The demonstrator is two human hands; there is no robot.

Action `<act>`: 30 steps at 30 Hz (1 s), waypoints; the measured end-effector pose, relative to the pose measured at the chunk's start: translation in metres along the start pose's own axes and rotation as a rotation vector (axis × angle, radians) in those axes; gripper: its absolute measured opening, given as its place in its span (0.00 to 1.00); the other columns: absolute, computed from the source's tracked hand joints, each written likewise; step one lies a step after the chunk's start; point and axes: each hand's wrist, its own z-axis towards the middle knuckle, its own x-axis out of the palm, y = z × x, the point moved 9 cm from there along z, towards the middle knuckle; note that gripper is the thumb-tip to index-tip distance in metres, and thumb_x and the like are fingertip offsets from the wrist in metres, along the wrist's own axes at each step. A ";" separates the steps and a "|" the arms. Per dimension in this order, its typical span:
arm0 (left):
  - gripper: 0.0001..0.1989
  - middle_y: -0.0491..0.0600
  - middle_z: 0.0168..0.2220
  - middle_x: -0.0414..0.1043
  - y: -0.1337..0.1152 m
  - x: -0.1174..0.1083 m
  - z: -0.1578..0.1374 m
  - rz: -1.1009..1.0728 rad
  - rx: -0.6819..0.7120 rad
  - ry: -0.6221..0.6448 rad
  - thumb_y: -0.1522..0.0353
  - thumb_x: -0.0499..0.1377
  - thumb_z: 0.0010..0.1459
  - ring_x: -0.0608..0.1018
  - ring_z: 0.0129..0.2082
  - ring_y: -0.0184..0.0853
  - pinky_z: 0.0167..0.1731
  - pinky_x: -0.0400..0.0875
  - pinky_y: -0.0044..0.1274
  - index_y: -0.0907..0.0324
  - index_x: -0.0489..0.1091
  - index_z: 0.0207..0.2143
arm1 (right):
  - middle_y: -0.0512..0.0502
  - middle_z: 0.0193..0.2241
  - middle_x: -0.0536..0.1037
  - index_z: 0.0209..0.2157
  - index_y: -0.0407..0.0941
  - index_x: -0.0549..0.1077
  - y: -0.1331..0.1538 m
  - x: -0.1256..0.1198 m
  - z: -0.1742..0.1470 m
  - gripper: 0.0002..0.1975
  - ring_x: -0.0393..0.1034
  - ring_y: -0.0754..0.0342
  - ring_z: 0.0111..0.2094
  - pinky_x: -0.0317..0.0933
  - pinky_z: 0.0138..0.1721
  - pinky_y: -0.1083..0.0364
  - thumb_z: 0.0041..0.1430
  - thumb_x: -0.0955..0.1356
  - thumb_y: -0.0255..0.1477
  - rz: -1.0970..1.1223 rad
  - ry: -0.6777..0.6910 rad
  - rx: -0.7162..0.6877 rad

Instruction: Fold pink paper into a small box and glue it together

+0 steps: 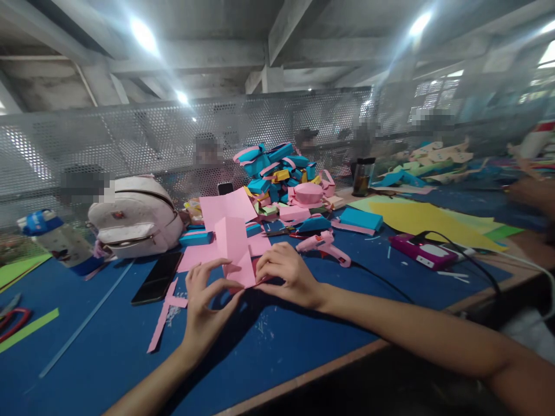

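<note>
A pink folded sheet of paper (236,245) stands tilted between my hands, above the blue table mat. My left hand (208,297) pinches its lower edge between thumb and forefinger. At the same edge, just to the right, the fingers of my right hand (286,274) are closed on the paper. Behind it lie more pink sheets (228,206). A pink glue gun (325,247) rests right of my right hand, its cord trailing toward the table's front edge. Thin pink paper strips (162,320) lie left of my left hand, near a black phone (158,278).
A heap of blue, pink and yellow paper pieces (277,173) stands at the back. On the left are a white backpack (134,216), a bottle (65,245) and scissors (15,320). Yellow sheets (416,222) and a purple power bank (422,251) lie right. A person's blurred arm (531,199) shows far right.
</note>
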 end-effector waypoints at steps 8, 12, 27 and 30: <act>0.02 0.49 0.49 0.71 -0.004 -0.003 0.001 0.030 0.021 -0.015 0.68 0.64 0.55 0.71 0.50 0.44 0.50 0.60 0.39 0.50 0.76 0.32 | 0.50 0.34 0.78 0.32 0.46 0.73 0.002 0.001 0.001 0.06 0.66 0.52 0.38 0.53 0.43 0.50 0.60 0.70 0.33 -0.022 0.014 -0.004; 0.02 0.49 0.49 0.71 -0.005 -0.002 0.001 0.037 0.016 -0.012 0.67 0.64 0.55 0.71 0.50 0.44 0.50 0.60 0.39 0.50 0.77 0.31 | 0.50 0.34 0.78 0.31 0.46 0.73 0.003 0.001 0.001 0.05 0.66 0.52 0.38 0.53 0.43 0.50 0.60 0.70 0.31 -0.025 0.014 -0.014; 0.04 0.48 0.48 0.70 -0.001 0.002 -0.002 -0.013 -0.017 0.021 0.70 0.64 0.55 0.70 0.50 0.43 0.49 0.60 0.38 0.50 0.76 0.31 | 0.49 0.34 0.78 0.30 0.46 0.73 0.005 0.004 0.001 0.07 0.66 0.52 0.38 0.52 0.42 0.50 0.61 0.70 0.32 -0.036 0.016 -0.017; 0.04 0.49 0.48 0.70 -0.001 0.002 -0.002 -0.005 -0.019 0.023 0.70 0.64 0.55 0.70 0.51 0.43 0.50 0.60 0.39 0.50 0.76 0.31 | 0.49 0.34 0.78 0.30 0.46 0.73 0.005 0.005 0.001 0.06 0.66 0.52 0.37 0.52 0.42 0.50 0.61 0.70 0.32 -0.045 0.022 -0.018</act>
